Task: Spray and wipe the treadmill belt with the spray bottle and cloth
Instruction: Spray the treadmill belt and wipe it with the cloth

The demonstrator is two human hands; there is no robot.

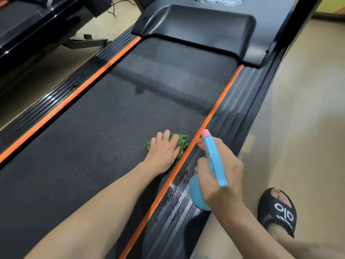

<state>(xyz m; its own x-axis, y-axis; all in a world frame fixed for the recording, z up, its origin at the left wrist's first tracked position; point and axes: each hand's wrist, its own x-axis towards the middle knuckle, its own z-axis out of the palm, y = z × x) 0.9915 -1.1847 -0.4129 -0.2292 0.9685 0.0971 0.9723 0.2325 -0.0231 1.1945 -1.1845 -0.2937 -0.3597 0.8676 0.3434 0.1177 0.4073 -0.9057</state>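
Note:
The black treadmill belt (115, 116) runs between two orange stripes. My left hand (164, 152) presses a crumpled green cloth (182, 142) flat onto the belt, close to the right orange stripe (211, 116). My right hand (220, 172) grips a light blue spray bottle (214, 159) with a pink nozzle above the right side rail. The nozzle points forward along the treadmill. A paler, misted patch shows on the belt farther ahead.
The ribbed right side rail (239, 116) has wet streaks near the bottle. A black motor cover (196, 28) sits at the belt's far end. Another machine (28, 30) stands at the left. My foot in a black slide sandal (278, 210) rests on the beige floor at the right.

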